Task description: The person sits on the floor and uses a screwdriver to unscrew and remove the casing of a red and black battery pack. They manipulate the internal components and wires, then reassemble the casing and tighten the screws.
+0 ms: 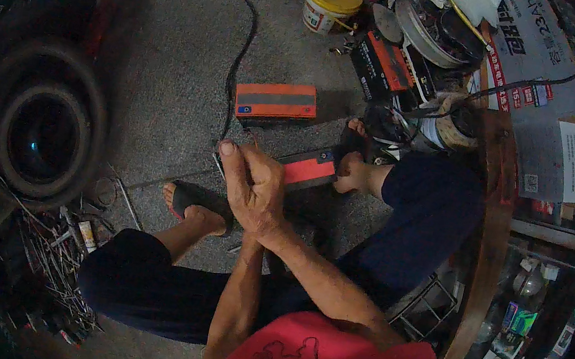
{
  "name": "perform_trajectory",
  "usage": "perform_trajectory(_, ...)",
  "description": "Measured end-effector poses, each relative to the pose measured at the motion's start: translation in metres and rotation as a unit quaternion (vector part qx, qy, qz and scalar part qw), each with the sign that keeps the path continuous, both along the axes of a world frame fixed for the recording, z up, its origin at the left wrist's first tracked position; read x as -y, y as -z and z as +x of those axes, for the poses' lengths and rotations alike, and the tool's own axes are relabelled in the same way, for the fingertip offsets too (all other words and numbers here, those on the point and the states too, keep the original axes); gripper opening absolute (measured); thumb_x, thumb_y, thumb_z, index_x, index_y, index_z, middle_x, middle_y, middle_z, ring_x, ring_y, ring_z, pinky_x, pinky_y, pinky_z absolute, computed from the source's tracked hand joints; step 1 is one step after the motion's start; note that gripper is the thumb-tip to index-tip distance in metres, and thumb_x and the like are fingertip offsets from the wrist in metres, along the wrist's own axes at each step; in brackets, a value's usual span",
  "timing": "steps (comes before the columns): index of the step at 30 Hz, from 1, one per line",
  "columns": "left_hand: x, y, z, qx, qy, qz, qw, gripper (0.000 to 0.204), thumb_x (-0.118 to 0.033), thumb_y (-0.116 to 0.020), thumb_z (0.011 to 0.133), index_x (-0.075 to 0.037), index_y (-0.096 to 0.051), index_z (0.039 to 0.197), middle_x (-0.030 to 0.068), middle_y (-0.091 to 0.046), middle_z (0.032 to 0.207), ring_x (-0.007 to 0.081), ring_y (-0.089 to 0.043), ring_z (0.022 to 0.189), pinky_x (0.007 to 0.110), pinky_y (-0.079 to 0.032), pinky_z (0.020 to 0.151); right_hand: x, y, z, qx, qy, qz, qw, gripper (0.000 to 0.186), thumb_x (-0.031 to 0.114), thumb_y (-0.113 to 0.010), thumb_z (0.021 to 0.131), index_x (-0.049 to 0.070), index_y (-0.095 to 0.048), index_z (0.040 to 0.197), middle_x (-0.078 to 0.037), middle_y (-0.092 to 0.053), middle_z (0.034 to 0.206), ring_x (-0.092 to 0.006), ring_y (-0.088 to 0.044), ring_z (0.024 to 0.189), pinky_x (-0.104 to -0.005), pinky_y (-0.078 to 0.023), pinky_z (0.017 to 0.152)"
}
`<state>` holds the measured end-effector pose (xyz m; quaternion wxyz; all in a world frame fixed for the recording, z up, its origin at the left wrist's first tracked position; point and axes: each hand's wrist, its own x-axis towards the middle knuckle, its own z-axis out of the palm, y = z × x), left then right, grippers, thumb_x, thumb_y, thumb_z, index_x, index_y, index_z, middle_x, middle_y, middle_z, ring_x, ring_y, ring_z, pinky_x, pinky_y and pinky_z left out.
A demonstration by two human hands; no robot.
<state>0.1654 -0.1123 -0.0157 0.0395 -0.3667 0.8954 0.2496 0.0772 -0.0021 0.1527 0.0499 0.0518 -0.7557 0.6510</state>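
The person's right forearm [332, 278] enters from the lower right and extends diagonally up and to the left. The left forearm [235, 304] rises nearly vertically from the lower edge and passes behind the right wrist, so the two limbs overlap at wrist level. The right hand [254, 191] is in front, its back toward the camera, with the thumb [226, 149] directed upward at the left side and the fingers curled inward. The left hand is mostly concealed behind it; its opening and any grip cannot be told. The right hand is partly folded, but its palm side is hidden, so whether it has hold of anything cannot be told. A thin pale item [218, 163] shows just beside the thumb; its kind is too small to determine. The hands are held in front of the body, between the lower legs. A red-and-dark block [312, 170] is located just right of the hands, between the left foot [206, 221] and the right foot [349, 172], its left end covered by the right hand. A second block [276, 102], orange with a grey stripe, rests farther forward on the floor [175, 39]. A black cable [254, 20] extends along the floor to the left of this second block.
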Motion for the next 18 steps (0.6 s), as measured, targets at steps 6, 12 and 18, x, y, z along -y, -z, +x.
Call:
perform_trajectory(6,0.005,-0.017,-0.008,0.020,-0.009,0.019,1.000,0.040,-0.030,-0.058,0.092,0.004,-0.055,0.113,0.0095,-0.062,0.095,0.0227,-0.056,0.083,0.035,-0.046,0.073,-0.006,0.004,-0.008,0.036,-0.121,-0.017,0.992,0.050,0.034,-0.057,0.093,-0.001,-0.053,0.057,-0.013,-0.048,0.049,-0.0195,-0.044,0.042,-0.0382,-0.034,0.045)
perform_trajectory(12,-0.034,-0.006,-0.031,-0.065,0.001,0.201,0.977,0.041,-0.029,-0.057,0.093,0.006,-0.055,0.115,0.0067,-0.062,0.100,0.0174,-0.055,0.086,0.032,-0.045,0.075,-0.014,0.009,-0.032,0.097,-0.265,0.012,0.959,0.051,0.035,-0.059,0.089,-0.002,-0.053,0.055,-0.016,-0.045,0.046,-0.0175,-0.041,0.041,-0.0391,-0.033,0.044)
perform_trajectory(18,-0.032,0.031,-0.079,-0.222,-0.044,0.490,0.842,0.037,-0.020,-0.060,0.092,0.007,-0.058,0.117,0.0131,-0.064,0.112,0.0194,-0.059,0.099,0.031,-0.046,0.086,-0.064,-0.034,-0.038,-0.103,-0.121,0.409,0.898,0.042,0.039,-0.058,0.090,-0.002,-0.058,0.081,-0.019,-0.060,0.062,-0.0367,-0.062,0.061,-0.0449,-0.047,0.055)
